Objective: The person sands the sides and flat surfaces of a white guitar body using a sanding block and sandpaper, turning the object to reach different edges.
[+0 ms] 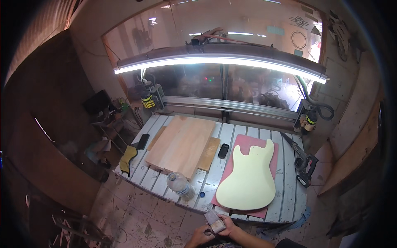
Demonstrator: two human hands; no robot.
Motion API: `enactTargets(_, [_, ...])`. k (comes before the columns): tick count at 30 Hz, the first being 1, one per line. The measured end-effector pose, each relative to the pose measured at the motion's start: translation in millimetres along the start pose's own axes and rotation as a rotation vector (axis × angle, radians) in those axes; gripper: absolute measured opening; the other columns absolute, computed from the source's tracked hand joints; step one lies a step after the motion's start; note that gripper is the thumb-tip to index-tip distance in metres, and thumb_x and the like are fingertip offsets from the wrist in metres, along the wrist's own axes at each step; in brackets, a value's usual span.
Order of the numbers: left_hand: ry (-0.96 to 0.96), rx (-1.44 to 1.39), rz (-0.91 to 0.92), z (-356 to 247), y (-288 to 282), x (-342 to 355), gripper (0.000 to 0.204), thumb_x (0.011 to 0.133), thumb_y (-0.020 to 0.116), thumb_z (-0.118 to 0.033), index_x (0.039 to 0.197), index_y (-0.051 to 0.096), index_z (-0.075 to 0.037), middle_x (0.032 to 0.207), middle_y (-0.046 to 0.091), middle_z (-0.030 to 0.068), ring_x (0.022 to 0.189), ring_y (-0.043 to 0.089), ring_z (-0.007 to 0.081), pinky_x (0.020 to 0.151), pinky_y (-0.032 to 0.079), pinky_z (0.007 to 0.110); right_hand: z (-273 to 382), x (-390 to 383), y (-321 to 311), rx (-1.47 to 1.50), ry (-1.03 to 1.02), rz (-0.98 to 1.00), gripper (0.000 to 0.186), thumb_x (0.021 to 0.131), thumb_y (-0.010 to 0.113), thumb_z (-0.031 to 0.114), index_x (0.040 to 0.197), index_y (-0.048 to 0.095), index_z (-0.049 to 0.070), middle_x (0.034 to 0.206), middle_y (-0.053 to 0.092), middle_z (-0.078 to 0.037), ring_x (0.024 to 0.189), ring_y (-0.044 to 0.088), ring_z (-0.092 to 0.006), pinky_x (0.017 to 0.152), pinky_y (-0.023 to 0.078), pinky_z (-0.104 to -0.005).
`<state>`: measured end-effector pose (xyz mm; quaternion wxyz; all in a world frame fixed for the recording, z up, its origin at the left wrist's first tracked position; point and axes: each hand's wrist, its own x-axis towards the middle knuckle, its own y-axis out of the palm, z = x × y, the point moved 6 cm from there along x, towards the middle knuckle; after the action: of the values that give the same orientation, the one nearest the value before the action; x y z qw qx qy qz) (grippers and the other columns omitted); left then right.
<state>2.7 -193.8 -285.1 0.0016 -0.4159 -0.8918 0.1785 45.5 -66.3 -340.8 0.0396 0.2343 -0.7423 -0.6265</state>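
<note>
Close to my body, below the table's front edge, both hands are around a small sanding block (217,225) with a grey sheet like sandpaper (211,216) on it. My right hand (228,227) grips the block from the right side. From the left, my left hand (201,236) is closed with its fingertips at the block's lower edge. Just beyond them a cream guitar body (248,177) lies flat on a pink pad (245,141). An uncapped clear plastic bottle (180,186) stands left of it, with its blue cap (202,194) beside it.
The slatted white table (285,182) also carries a wide wooden board (180,144) on smaller wood pieces, a yellow cloth item (128,159), a phone (143,141) and a small black device (223,151). A cordless blower (304,165) rests at the right edge. A lit tube lamp (219,60) spans above.
</note>
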Motion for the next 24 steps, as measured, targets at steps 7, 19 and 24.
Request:
enactTargets(7, [0.020,0.095,-0.013,13.2,4.4,-11.6,0.037,0.074,0.092,-0.023,0.097,0.074,-0.001,0.085,0.075,0.0125,0.080,0.073,0.0174,0.073,0.060,0.036,-10.2,1.6,-17.1,-0.045,-0.040,-0.054,0.045,0.107,0.050,0.039,0.131,0.064,0.003,0.121,0.072,-0.019,0.108,0.071,-0.0375,0.098,0.056,-0.0534])
enactTargets(19, [-0.014,0.181,0.002,-10.8,3.9,-12.5,0.039,0.074,0.090,-0.025,0.101,0.074,-0.002,0.084,0.073,0.0158,0.077,0.070,0.0206,0.072,0.057,0.038,-11.7,12.0,-29.6,-0.008,0.068,0.062,0.047,0.108,0.049,0.039,0.133,0.065,0.002,0.123,0.072,-0.020,0.113,0.070,-0.0357,0.102,0.055,-0.0520])
enactTargets(24, [-0.027,0.172,-0.013,-12.3,6.5,-7.8,0.033,0.076,0.090,-0.025,0.096,0.074,-0.004,0.082,0.072,0.0143,0.076,0.069,0.0194,0.073,0.056,0.037,-4.7,13.8,-34.5,-0.040,0.095,0.030,0.049,0.109,0.047,0.040,0.133,0.065,0.002,0.125,0.072,-0.019,0.113,0.071,-0.0341,0.101,0.056,-0.0511])
